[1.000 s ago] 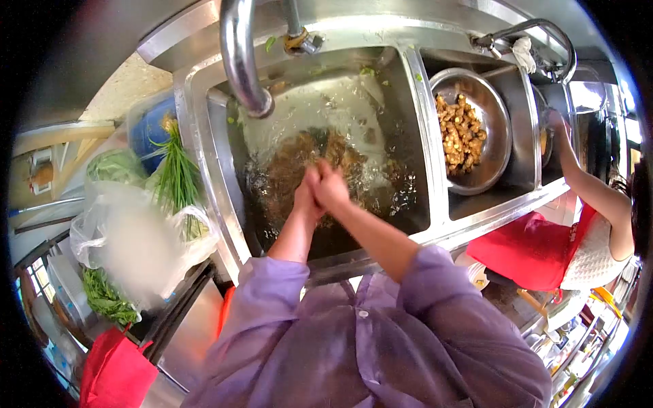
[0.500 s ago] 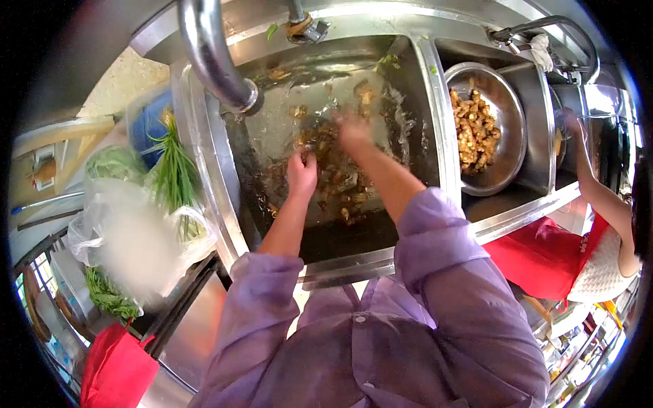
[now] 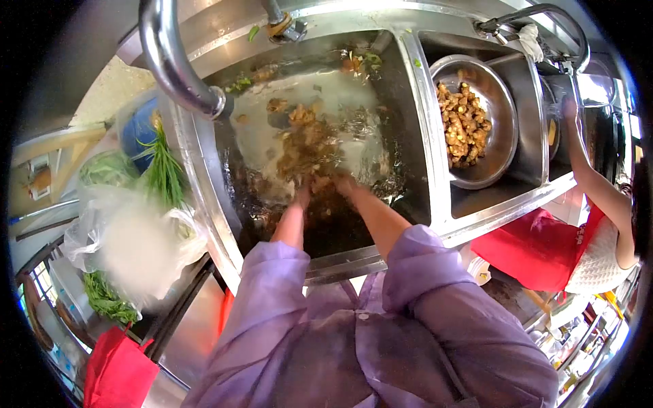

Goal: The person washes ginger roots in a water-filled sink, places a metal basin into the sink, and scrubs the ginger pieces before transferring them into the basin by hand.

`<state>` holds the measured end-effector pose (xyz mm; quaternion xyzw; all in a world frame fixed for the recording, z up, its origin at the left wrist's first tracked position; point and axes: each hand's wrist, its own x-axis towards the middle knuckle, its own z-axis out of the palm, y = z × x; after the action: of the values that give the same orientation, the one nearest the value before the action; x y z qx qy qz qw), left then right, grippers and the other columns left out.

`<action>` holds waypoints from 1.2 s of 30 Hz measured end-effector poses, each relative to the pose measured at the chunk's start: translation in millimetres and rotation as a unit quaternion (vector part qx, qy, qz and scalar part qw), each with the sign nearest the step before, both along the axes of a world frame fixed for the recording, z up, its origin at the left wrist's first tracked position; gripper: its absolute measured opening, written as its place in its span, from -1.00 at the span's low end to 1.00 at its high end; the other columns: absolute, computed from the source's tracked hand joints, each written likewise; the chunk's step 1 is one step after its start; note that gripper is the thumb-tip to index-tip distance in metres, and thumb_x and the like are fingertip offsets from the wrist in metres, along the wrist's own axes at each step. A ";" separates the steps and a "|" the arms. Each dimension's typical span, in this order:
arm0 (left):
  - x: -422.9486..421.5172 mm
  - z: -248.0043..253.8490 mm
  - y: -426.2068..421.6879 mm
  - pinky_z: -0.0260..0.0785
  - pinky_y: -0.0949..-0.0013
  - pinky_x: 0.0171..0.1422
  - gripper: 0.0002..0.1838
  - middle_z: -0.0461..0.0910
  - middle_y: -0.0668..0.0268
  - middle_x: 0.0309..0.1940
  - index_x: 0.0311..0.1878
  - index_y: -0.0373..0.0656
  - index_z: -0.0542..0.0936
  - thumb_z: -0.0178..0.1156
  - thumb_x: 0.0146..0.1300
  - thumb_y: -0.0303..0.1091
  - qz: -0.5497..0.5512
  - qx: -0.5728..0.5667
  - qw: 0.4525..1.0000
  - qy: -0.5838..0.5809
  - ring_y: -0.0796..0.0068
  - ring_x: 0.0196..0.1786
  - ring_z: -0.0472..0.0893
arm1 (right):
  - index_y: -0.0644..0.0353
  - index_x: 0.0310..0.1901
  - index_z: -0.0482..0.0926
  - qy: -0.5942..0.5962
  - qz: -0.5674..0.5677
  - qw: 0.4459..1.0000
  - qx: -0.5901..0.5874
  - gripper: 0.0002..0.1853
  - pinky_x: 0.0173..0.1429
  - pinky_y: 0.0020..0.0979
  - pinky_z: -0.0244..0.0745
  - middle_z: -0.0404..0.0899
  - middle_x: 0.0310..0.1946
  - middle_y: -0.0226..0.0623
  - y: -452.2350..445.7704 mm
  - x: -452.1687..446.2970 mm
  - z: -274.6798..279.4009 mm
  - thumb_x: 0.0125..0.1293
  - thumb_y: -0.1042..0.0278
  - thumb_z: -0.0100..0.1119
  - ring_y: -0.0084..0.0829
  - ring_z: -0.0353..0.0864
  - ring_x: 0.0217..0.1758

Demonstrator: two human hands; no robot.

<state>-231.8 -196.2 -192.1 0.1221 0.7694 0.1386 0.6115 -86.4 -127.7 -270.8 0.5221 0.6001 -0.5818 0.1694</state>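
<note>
Murky water fills the large steel sink [image 3: 416, 136], and a heap of brownish ginger [image 3: 309, 139] lies in its middle. My left hand [image 3: 303, 190] is dipped in the water at the near edge of that heap. Close beside it on the right is my right hand [image 3: 345, 185], also in the water and touching or very near the ginger. Water, pieces and motion blur hide the fingers of both hands. Loose bits of ginger and green leaves [image 3: 371, 61] float toward the back of the sink.
A steel bowl [image 3: 505, 129] of ginger [image 3: 464, 126] stands in the right-hand basin. The faucet [image 3: 173, 64] hangs over the sink's left corner. Left of the sink are green stalks [image 3: 162, 163] and plastic bags [image 3: 85, 231]. Another person's arm [image 3: 578, 149] reaches in at right.
Both hands have drawn back toward me and sunk lower in the water. The ginger, earlier spread about, now sits heaped in front of them. The view has shifted slightly.
</note>
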 end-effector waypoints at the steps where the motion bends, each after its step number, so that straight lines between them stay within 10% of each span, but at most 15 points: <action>1: 5.4 20.0 -0.3 0.24 0.20 0.00 -0.49 0.41 0.18 -0.12 -0.04 -0.11 0.38 -0.14 0.14 0.10 0.098 -0.002 0.993 -0.068 0.23 -0.09 0.40 | 0.05 0.20 0.15 0.062 -0.038 0.997 0.033 -0.30 0.22 -0.27 0.09 0.16 0.17 -0.10 -14.8 4.3 -33.4 0.13 -0.26 -0.21 -0.21 0.15 0.22; 5: 22.4 83.0 0.4 0.22 0.23 0.04 -0.42 0.37 0.17 -0.02 0.06 -0.11 0.34 -0.21 0.17 0.15 0.466 0.002 0.831 -0.304 0.23 -0.02 0.36 | 0.16 0.16 0.17 0.002 -0.144 0.982 -0.121 -0.30 0.15 -0.30 0.16 0.24 0.09 0.04 -12.6 -51.8 141.6 0.13 -0.23 -0.19 -0.08 0.23 0.15; 7: 26.0 63.3 7.7 0.23 0.21 0.01 -0.44 0.39 0.18 -0.05 0.03 -0.11 0.35 -0.21 0.17 0.14 0.457 0.020 0.840 -0.291 0.24 -0.05 0.37 | 0.22 0.07 0.29 0.101 -0.101 0.987 0.073 -0.31 0.14 -0.23 0.16 0.25 0.04 0.18 -41.1 -62.9 147.1 0.13 -0.25 -0.25 0.02 0.24 0.12; 12: 14.6 65.3 24.5 0.28 0.18 -0.11 -0.54 0.43 0.23 -0.20 -0.06 -0.12 0.37 -0.17 0.18 0.05 0.416 0.084 0.872 -0.243 0.28 -0.17 0.41 | -0.03 0.11 0.24 0.013 -0.216 0.976 -0.002 -0.47 0.12 -0.24 0.19 0.39 -0.09 0.10 6.6 -69.5 197.3 0.13 -0.08 -0.17 -0.02 0.34 0.03; 14: 15.7 83.4 26.1 0.29 0.12 -0.12 -0.58 0.45 0.25 -0.23 -0.13 -0.09 0.41 -0.20 0.19 0.02 0.428 0.265 0.735 -0.455 0.25 -0.19 0.42 | 0.01 0.14 0.17 0.023 -0.150 0.976 0.157 -0.43 0.23 -0.05 -0.01 0.17 0.11 0.10 -19.6 -75.1 204.2 0.16 -0.13 -0.30 0.03 0.17 0.15; 15: 20.9 123.0 27.1 0.32 0.16 -0.15 -0.64 0.46 0.29 -0.24 -0.11 -0.05 0.41 -0.18 0.20 -0.02 0.377 0.184 0.848 -0.323 0.34 -0.18 0.43 | -0.03 0.07 0.28 -0.044 -0.167 0.947 0.269 -0.53 0.09 -0.25 0.24 0.46 -0.21 0.06 -21.0 -74.7 185.4 0.17 -0.04 -0.27 -0.02 0.41 -0.06; 16: 17.6 70.2 28.3 0.33 0.15 -0.16 -0.66 0.46 0.32 -0.24 -0.06 0.01 0.39 -0.18 0.21 -0.05 0.376 0.155 0.862 -0.303 0.38 -0.17 0.44 | 0.06 0.01 0.31 -0.008 -0.203 0.959 0.196 -0.55 0.01 -0.25 0.31 0.48 -0.28 0.01 -7.6 -67.2 145.4 0.18 0.00 -0.25 -0.03 0.44 -0.11; 20: 25.9 136.2 45.8 0.34 0.14 -0.11 -0.66 0.44 0.30 -0.12 0.03 0.00 0.35 -0.14 0.23 -0.12 0.300 0.145 0.902 -0.274 0.37 -0.07 0.43 | 0.16 -0.04 0.32 0.108 -0.111 0.986 0.061 -0.61 -0.23 -0.22 0.46 0.47 -0.24 -0.02 34.7 -35.2 142.8 0.22 0.07 -0.21 -0.12 0.53 -0.24; 23: 19.9 168.4 56.9 0.25 0.09 0.08 -0.62 0.25 0.30 0.11 0.15 0.01 0.25 -0.21 0.24 -0.25 0.229 0.237 0.866 -0.377 0.30 0.13 0.30 | 0.14 -0.12 0.41 0.291 -0.459 0.781 -0.308 -0.61 -0.13 -0.24 0.46 0.47 -0.20 -0.21 58.6 -10.7 212.7 0.29 0.05 -0.33 -0.31 0.51 -0.17; 30: 71.3 262.9 105.3 0.18 0.01 0.12 -0.61 0.21 0.31 0.15 0.16 -0.04 0.24 -0.21 0.25 -0.26 0.159 0.299 0.857 -0.388 0.28 0.17 0.25 | 0.11 0.10 0.26 0.518 -0.387 0.672 -0.360 -0.52 0.14 -0.19 0.21 0.34 0.03 -0.26 98.4 65.1 288.2 0.31 -0.01 -0.43 -0.28 0.33 0.08; 36: 177.0 265.6 184.0 0.29 0.04 0.01 -0.66 0.34 0.35 0.02 0.10 0.02 0.28 -0.20 0.26 -0.21 0.093 0.278 0.888 -0.355 0.36 0.03 0.39 | 0.05 -0.03 0.39 0.496 -0.446 0.699 -0.258 -0.62 -0.04 -0.16 0.40 0.44 -0.12 -0.30 156.0 167.9 300.6 0.28 0.03 -0.29 -0.32 0.46 -0.08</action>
<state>-54.7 -12.2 73.5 0.1576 0.4389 0.4375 0.7688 81.5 28.3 29.8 0.2999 0.1205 -0.8961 -0.3042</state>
